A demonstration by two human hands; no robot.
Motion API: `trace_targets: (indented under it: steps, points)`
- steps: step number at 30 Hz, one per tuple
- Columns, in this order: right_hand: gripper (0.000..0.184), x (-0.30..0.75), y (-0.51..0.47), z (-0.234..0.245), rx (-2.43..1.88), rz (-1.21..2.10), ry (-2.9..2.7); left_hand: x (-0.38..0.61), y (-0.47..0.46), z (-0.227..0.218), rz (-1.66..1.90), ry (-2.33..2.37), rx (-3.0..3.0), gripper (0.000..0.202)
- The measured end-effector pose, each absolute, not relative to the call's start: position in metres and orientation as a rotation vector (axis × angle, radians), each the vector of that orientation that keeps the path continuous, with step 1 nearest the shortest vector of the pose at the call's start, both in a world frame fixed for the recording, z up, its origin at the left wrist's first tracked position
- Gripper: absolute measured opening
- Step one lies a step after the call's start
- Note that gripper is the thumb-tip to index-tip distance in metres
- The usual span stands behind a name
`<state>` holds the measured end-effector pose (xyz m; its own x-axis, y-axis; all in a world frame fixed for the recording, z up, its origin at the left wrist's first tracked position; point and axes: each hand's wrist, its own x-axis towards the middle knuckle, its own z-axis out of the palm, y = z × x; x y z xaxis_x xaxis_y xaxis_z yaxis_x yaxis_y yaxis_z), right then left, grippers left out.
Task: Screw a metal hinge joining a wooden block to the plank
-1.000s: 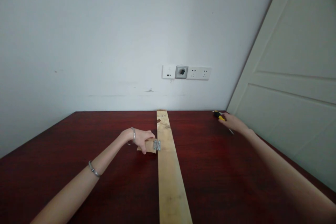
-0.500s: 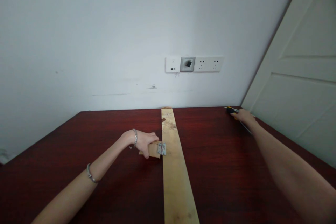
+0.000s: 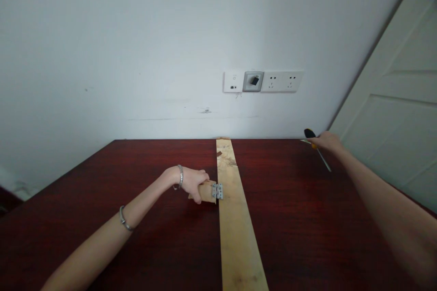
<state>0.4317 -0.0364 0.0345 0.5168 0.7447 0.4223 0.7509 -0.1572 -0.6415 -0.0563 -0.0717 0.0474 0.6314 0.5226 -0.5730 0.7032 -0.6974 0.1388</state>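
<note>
My left hand (image 3: pixel 195 183) grips a small wooden block (image 3: pixel 206 192) from its left side, fingers behind and thumb in front. A metal hinge (image 3: pixel 217 191) bridges the block's right end and the left edge of a long wooden plank (image 3: pixel 235 218). At the far right, my right hand (image 3: pixel 327 141) is closed on a screwdriver (image 3: pixel 310 133) with a black and yellow handle. Its thin metal shaft points down and to the right, above the table. A pale flat piece (image 3: pixel 305 141) shows beside the handle, partly hidden.
The dark red table (image 3: pixel 164 245) reaches the white wall (image 3: pixel 136 45). Sockets and switches (image 3: pixel 282 82) sit on the wall, one with a black plug (image 3: pixel 254 80). A white panelled door (image 3: pixel 406 95) stands along the right side.
My right hand has raised the screwdriver off the table's far right corner, and its shaft now shows. My left hand keeps its hold on the block. The view has shifted slightly left.
</note>
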Motion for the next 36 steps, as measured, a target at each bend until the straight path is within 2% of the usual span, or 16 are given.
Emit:
trace_targets:
  steps: [3,7,13,20,28,36]
  points:
    - [0.031,0.401,-0.037,0.062,-1.992,0.148,-1.302,-0.059,-0.070,0.046,-0.639,0.991,2.483,0.065]
    - [0.026,0.338,-0.050,0.090,-1.828,0.295,-1.402,-0.062,-0.070,0.043,-0.555,1.009,2.385,0.065]
    - [0.039,0.220,-0.107,0.108,-1.054,0.444,-1.479,-0.068,-0.071,0.037,-0.508,1.010,2.330,0.068]
    - [0.031,0.144,-0.131,0.087,-0.830,0.513,-1.511,-0.071,-0.070,0.032,-0.451,0.973,2.410,0.070]
    - [0.024,0.138,-0.123,0.066,-0.824,0.591,-1.509,-0.068,-0.075,0.037,-0.465,0.970,2.464,0.067]
    - [0.025,0.138,-0.121,0.057,-0.911,0.510,-1.620,-0.067,-0.075,0.036,-0.475,0.974,2.459,0.070]
